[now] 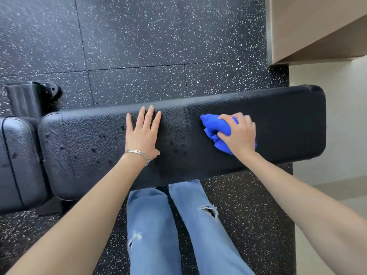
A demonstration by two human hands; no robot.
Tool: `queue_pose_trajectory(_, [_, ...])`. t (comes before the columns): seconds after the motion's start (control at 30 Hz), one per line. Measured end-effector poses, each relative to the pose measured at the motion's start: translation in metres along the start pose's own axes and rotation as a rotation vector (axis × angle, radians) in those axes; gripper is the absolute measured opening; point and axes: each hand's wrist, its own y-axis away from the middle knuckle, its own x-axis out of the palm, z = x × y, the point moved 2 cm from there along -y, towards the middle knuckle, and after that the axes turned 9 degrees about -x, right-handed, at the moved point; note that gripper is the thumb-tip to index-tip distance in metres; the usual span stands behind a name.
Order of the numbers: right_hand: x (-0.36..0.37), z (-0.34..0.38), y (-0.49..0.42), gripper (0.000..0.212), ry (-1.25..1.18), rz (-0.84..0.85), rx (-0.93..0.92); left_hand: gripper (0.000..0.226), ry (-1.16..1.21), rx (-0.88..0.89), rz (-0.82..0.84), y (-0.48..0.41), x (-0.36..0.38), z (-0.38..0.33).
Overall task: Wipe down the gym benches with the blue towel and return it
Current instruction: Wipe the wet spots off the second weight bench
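Head view: right hand (pixel 239 133) curled over bunched blue towel (pixel 215 132), pressing it onto right half of black bench pad (pixel 278 124). Left hand (pixel 142 133) flat, fingers straight, palm on pad mid-length. Dark spots near left hand, possibly moisture.

Single head-worn wide-angle view, looking steeply down, close over the bench (pixel 278 120), floor (pixel 139 36) beyond

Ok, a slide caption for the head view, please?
Right hand grips the towel on the bench; left hand rests flat.
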Motion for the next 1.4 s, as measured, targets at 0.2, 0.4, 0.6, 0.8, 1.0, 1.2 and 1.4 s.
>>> queue_pose_trajectory(0.2, [0.008, 0.062, -0.081, 0.035, -0.139, -0.090, 0.749, 0.115, -0.020, 0.052, -0.043, 0.000, 0.006, 0.016])
queue_pose_trajectory(0.4, [0.034, 0.171, -0.110, 0.039, 0.029, 0.181, 0.064, 0.116, -0.011, -0.013, -0.066, 0.004, 0.016, 0.089])
queue_pose_trajectory(0.6, [0.014, 0.120, -0.091, 0.041, 0.043, 0.230, -0.101, 0.117, -0.037, 0.001, -0.018, 0.011, 0.027, 0.156])
queue_pose_trajectory(0.8, [-0.003, 0.053, -0.106, 0.038, -0.032, 0.106, 0.748, 0.117, -0.018, 0.028, -0.020, 0.013, 0.033, 0.174])
queue_pose_trajectory(1.0, [0.039, 0.216, -0.131, 0.038, -0.001, 0.220, 0.325, 0.112, -0.002, 0.033, -0.023, 0.020, 0.036, 0.187])
queue_pose_trajectory(1.2, [0.045, 0.285, -0.060, 0.041, -0.108, 0.097, -0.064, 0.112, 0.030, -0.026, -0.009, 0.029, 0.044, 0.220])
queue_pose_trajectory(1.4, [0.026, 0.169, -0.025, 0.040, 0.035, 0.022, 0.018, 0.118, 0.032, -0.010, -0.017, 0.032, 0.052, 0.214])
